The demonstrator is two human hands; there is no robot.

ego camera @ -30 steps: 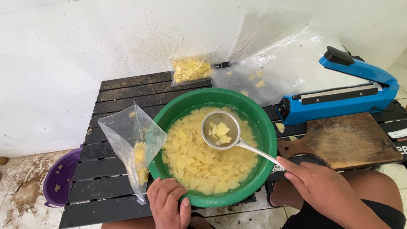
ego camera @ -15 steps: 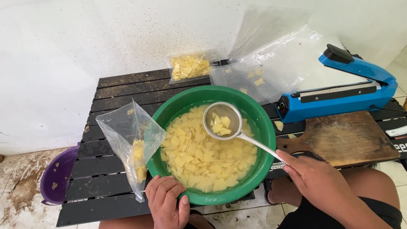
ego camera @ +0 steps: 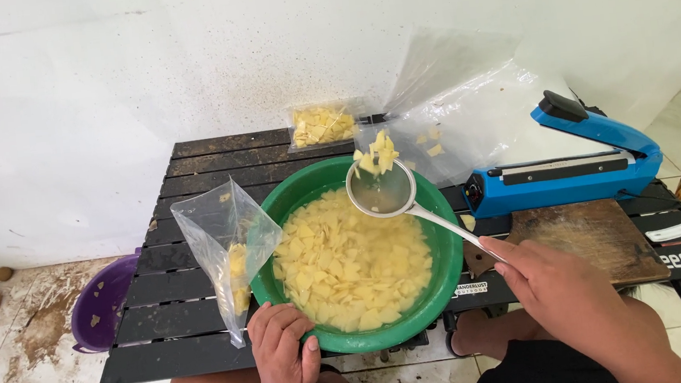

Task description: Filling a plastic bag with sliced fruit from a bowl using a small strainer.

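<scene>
Right hand [ego camera: 562, 287], fingers wrapped on the strainer [ego camera: 382, 187] handle, over green basin [ego camera: 446, 248]; left hand [ego camera: 283, 357] pinches plastic bag [ego camera: 224, 240] at basin's rim.

one green bowl [ego camera: 444, 244], one strainer [ego camera: 382, 189], three bags [ego camera: 225, 244]

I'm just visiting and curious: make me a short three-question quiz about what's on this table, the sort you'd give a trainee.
1. True or false: the strainer ladle is empty.
2. What does the left hand hold? A) a clear plastic bag B) the wooden board C) the purple bowl
3. Fill in: the blue sealing machine stands to the ____ of the green basin.

Key
1. False: the ladle, held by the right hand, carries a few yellow pieces at its far rim.
2. A: the clear plastic bag, beside the basin.
3. Right, behind the wooden board.
</scene>
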